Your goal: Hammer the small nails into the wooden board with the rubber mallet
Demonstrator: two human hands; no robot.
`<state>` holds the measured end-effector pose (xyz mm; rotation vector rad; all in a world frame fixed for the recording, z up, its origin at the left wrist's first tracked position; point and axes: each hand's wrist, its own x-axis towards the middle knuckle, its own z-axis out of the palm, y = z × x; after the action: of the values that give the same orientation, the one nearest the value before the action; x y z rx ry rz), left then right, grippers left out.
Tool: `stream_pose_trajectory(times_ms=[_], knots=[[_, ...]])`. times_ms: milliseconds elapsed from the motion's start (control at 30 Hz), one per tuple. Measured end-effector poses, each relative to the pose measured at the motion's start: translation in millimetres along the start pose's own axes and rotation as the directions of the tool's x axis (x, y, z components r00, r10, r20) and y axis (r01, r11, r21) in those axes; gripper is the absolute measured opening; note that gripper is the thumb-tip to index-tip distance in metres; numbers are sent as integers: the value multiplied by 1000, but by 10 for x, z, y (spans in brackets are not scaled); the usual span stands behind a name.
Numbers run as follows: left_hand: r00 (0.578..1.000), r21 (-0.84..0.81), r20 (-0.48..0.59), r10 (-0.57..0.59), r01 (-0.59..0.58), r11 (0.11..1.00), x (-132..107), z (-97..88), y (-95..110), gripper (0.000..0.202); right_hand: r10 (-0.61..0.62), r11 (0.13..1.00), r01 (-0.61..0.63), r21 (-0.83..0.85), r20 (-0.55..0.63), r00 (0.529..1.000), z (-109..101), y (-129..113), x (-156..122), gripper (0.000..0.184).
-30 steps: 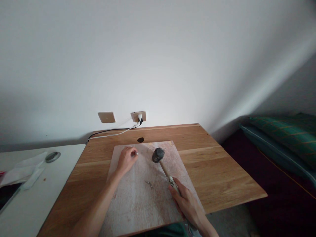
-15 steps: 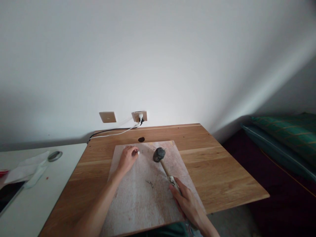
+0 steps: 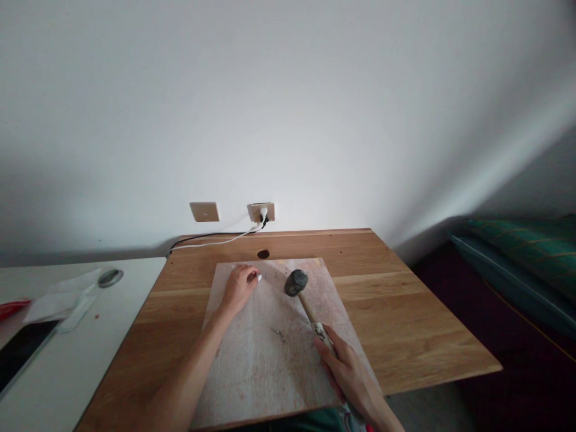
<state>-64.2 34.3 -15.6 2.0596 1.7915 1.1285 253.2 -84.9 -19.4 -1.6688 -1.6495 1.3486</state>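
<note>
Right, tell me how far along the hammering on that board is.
Early stage. Done: the board lies flat on the wooden desk, and a few small nails lie loose on it. In hand: the left hand pinches a small white-tipped piece against the board; the right hand grips the hammer, head resting down. Left: no blow struck yet.
</note>
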Motion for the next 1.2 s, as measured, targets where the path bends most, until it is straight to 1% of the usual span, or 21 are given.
stream_pose_trajectory(times_ms=[133,267,400,500,633,733,833,933,1000,1200], knots=[[1000,0,-12,4,-4,1000,-1,17,-18,21,-21,1000,20,-16,-15,1000,0,38,14,77],[1000,-33,-14,-23,22,999,4,28,-32,22,-29,999,28,-21,-35,999,6,69,28,76],[998,-64,-13,-57,57,996,3,21,-29,23,-8,1000,8,-15,-1,1000,2,34,16,78],[997,-70,-15,-79,78,995,-4,17,-23,29,-12,1000,12,-2,22,1000,-36,-105,-22,76],[997,-72,-16,-81,80,994,-7,25,-25,27,-69,997,68,22,90,993,-86,-408,-27,69],[996,-71,-21,-89,88,994,-2,31,-38,27,-106,993,99,59,133,985,-63,-618,77,65],[994,-74,-28,-108,106,992,0,41,-50,33,-157,986,145,80,167,973,9,-759,248,56],[992,-78,-29,-124,122,989,-6,59,-62,38,-192,981,180,77,192,963,94,-839,400,49],[990,-74,-37,-133,130,989,-12,71,-74,38,-201,979,191,69,197,960,141,-866,461,48],[989,-65,-59,-139,135,989,-20,70,-96,36,-225,974,225,25,179,958,205,-862,494,47]])
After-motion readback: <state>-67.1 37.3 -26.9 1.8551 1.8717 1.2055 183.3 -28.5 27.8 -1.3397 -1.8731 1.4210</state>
